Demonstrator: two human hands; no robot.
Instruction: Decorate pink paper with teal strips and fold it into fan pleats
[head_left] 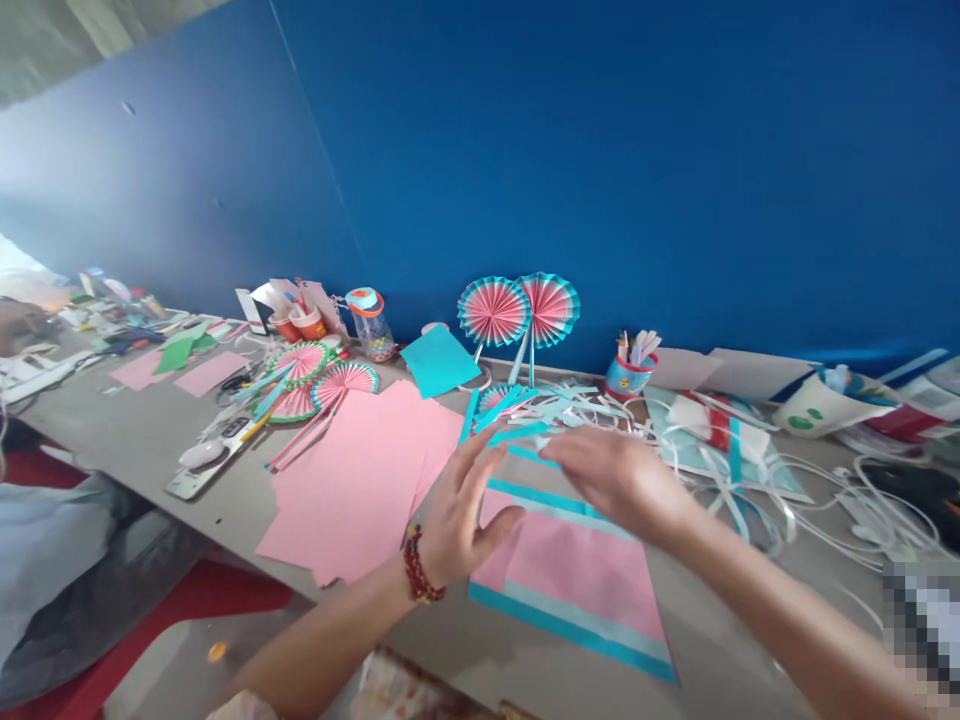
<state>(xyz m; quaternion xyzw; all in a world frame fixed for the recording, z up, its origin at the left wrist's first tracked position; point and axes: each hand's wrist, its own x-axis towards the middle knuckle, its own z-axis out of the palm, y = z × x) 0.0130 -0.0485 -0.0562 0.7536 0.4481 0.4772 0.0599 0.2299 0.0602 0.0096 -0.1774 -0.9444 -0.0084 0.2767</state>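
- pink paper pile (pixel 360 480): just beside L hand (pixel 459 512), untouched.
- L hand: open, fingers spread, pressing pink sheet (pixel 577 575) edge, grips nothing.
- pink sheet: flat on table (pixel 150 440) btwn hands, teal bands on it; prob. strip-laying step.
- R hand (pixel 622 478): fingertips at teal strip (pixel 529 455); grip can't tell, blurred. Next calls for strip parallel w/ bands.

The left hand (pixel 461 510) is spread open, thumb out, forearm reaching forward. The right hand (pixel 615 478) hovers just beside it, palm down, its grip blurred.
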